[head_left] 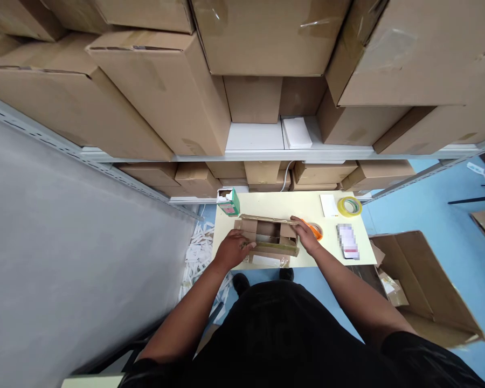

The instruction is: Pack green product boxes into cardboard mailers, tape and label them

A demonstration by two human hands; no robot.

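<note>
A small cardboard box (pixel 275 248) stands on the pale yellow table (pixel 262 203) with its top flaps up, so part of its inside shows. My left hand (pixel 235 249) grips its left near side, the thumb lying along the near flap. At the far right corner, my right hand (pixel 304 234) holds the edge of the far flap with bent fingers. Just beyond that hand lies an orange tape roll (pixel 317 230), partly hidden by it. A label and clear tape show on the box's near side.
A green-and-white carton (pixel 228 202), yellow tape roll (pixel 350 206), white card (pixel 328 206) and phone (pixel 348 241) are on the table. Shelves of cardboard boxes (pixel 161 91) rise behind it. A large open carton (pixel 428 280) stands right; paper scraps (pixel 200 248) cover the floor left.
</note>
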